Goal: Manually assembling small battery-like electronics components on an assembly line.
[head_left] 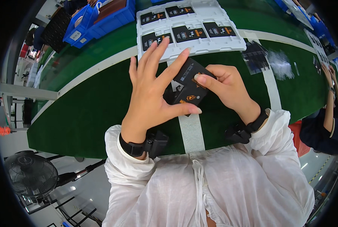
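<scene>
A flat black battery pack (189, 88) with orange markings and a notched outline is tilted above the green table. My right hand (230, 89) pinches its right side, with the thumb on top. Around its left side, my left hand (147, 89) has its fingers spread, the index finger along the upper left edge and the thumb by the lower corner. Whether the left hand bears any of its weight, I cannot tell. Beyond the hands, a white moulded tray (229, 46) holds several similar black battery packs (190, 34), with my left fingertips overlapping the nearest left one in view.
Blue bins (112, 18) stand at the far left. Right of the tray lie dark film sheets (255, 56) and a heap of clear plastic film (280, 65). A pale strip (191, 132) crosses the green table (78, 117). Another person's arms (330, 90) show at far right; a fan (31, 174) stands lower left.
</scene>
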Tool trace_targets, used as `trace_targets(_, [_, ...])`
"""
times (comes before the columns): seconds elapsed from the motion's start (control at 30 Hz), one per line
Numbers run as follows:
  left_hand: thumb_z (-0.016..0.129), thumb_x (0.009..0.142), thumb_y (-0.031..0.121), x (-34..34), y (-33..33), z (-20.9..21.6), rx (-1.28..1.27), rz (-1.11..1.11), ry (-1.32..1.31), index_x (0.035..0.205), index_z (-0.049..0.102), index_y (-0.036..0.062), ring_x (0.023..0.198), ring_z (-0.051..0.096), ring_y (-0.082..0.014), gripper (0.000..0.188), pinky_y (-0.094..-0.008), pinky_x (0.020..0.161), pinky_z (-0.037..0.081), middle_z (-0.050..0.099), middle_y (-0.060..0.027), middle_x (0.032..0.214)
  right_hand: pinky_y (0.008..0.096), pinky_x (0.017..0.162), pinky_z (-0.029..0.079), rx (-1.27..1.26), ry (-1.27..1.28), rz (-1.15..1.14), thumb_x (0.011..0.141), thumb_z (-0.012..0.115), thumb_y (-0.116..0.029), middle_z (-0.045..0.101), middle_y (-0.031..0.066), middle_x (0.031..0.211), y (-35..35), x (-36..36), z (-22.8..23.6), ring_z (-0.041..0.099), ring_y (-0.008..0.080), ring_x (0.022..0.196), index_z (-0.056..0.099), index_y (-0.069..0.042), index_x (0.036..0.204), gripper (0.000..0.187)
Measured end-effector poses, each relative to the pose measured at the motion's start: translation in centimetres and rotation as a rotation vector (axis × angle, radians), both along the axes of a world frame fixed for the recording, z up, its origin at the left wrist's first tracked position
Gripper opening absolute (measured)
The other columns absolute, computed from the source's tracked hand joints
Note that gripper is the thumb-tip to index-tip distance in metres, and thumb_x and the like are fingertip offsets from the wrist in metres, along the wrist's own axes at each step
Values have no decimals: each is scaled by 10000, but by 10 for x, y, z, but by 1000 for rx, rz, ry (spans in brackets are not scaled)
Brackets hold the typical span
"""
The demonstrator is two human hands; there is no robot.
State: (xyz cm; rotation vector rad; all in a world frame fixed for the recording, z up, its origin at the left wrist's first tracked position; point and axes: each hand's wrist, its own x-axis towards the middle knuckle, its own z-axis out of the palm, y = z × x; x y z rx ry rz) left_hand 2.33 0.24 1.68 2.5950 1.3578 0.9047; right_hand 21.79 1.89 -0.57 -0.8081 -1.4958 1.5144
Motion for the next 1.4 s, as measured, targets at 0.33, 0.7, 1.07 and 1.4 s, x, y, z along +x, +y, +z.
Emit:
trace_targets(0.33, [596,527,723,3,0,-2,47,63,84,1250,489,259,1273,223,-390,866,-655,942,68,234,-177,1401,201,548,457,-11,-7,-23,848,597,-214,611,17,721,1,-2,0,549,54,647,635,16,841,233])
trace_targets(0.7, [556,539,771,-7,4,-9,118,-243,-346,1245,493,128,1295,165,-404,957,-527,1016,128,164,-251,1408,215,626,464,-244,187,167,868,565,-215,613,42,813,3,-1,-7,557,75,698,592,43,939,269])
trace_targets(1.07, [749,617,-18,11,0,-23,-61,-475,-907,1238,413,-19,708,614,-132,706,-252,733,442,654,-77,764,241,512,481,-683,482,796,906,476,-236,606,130,826,-2,-4,-18,606,179,597,482,24,1006,279])
trace_targets(1.4, [689,656,-22,-8,3,-8,8,-129,-592,920,646,-16,661,523,-166,267,-267,680,407,596,-85,725,203,632,442,260,-136,41,800,607,-65,654,59,751,7,13,5,584,68,697,596,25,901,136])
